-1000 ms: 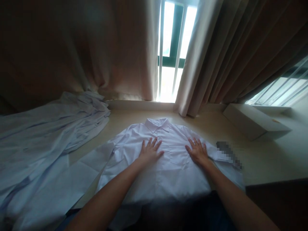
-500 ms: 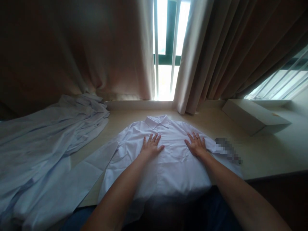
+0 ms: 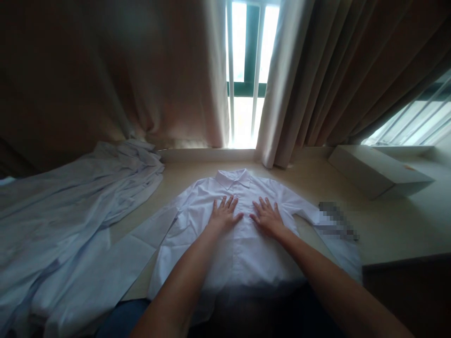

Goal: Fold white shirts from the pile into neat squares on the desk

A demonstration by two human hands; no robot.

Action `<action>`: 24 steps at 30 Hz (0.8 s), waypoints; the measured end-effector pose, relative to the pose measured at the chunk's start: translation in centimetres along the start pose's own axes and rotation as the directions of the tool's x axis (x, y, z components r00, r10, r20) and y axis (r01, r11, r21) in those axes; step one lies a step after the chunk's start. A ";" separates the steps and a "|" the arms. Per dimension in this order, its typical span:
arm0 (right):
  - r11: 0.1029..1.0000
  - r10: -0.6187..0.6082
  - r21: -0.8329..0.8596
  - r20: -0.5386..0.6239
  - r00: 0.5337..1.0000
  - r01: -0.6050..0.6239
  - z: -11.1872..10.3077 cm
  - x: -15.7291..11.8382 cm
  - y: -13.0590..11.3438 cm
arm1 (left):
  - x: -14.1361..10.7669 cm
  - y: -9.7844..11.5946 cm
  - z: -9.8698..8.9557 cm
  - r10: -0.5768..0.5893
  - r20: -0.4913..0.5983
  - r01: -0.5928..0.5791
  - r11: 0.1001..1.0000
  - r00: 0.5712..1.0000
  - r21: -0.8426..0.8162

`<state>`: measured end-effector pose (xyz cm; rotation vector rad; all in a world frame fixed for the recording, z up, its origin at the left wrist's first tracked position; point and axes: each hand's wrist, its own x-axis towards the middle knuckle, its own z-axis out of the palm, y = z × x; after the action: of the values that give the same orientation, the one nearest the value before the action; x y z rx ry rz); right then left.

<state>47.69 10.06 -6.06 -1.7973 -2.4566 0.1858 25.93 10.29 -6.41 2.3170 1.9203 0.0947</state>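
A white collared shirt (image 3: 243, 263) lies front side up, its collar toward the window and its sleeves spread out to both sides. Flat on the left part of the chest rests my left hand (image 3: 224, 213), fingers spread. Close by, across the button strip, my right hand (image 3: 268, 217) also lies flat with its fingers apart. Both palms touch the cloth and neither hand grips it. The shirt's bottom edge reaches down to my lap, where it is dark and blurred.
Heaped white cloth (image 3: 88, 188) covers the left side of the pale ledge (image 3: 306, 180). A white box (image 3: 380, 169) stands at the back right. Beige curtains (image 3: 169, 84) hang around the window (image 3: 243, 112). A pixelated patch hides something by the right sleeve.
My right hand has slid left across the shirt, from near the sleeve toward the button strip. My left hand stays about where it was on the chest.
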 end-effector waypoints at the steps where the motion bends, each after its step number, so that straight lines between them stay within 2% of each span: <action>1: 1.000 -0.004 0.027 0.028 1.000 0.003 0.3 -0.3 -0.9 | 0.0 0.0 0.1 0.002 -0.003 -0.002 1.000 1.000 -0.002; 4: 0.998 0.010 0.056 0.033 0.999 -0.012 0.9 -0.8 -1.8 | 0.1 -0.2 0.4 0.020 -0.017 -0.020 1.000 1.000 -0.004; 10: 0.999 -0.031 0.031 0.060 0.998 0.029 0.2 -0.6 -0.7 | -0.4 0.0 0.5 0.000 -0.032 0.000 1.000 1.000 -0.003; 15: 0.998 -0.068 0.004 0.043 0.997 0.068 0.1 -1.6 -1.2 | -0.9 0.3 0.6 -0.015 -0.041 0.016 1.000 0.999 0.017; 17: 0.996 -0.086 0.004 -0.010 0.996 0.086 0.2 -2.3 -1.5 | -1.1 0.3 0.8 -0.017 -0.059 0.019 0.999 0.998 0.028; 19: 0.994 -0.106 -0.002 -0.111 0.988 0.106 0.3 -2.9 -1.7 | -1.2 0.4 1.0 -0.027 -0.085 0.030 0.999 0.996 0.039; 22: 0.992 -0.127 -0.020 -0.294 0.947 0.127 0.6 -3.3 -1.6 | -1.4 0.5 1.2 -0.047 -0.121 0.052 0.998 0.992 0.043; 24: 0.991 -0.130 -0.023 -0.354 0.926 0.130 0.8 -3.2 -1.4 | -1.5 0.6 1.2 -0.052 -0.136 0.057 0.998 0.989 0.040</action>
<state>47.23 6.56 -6.68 -1.5006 -2.2998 -0.1376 26.40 8.62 -7.44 2.3392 2.0671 0.2112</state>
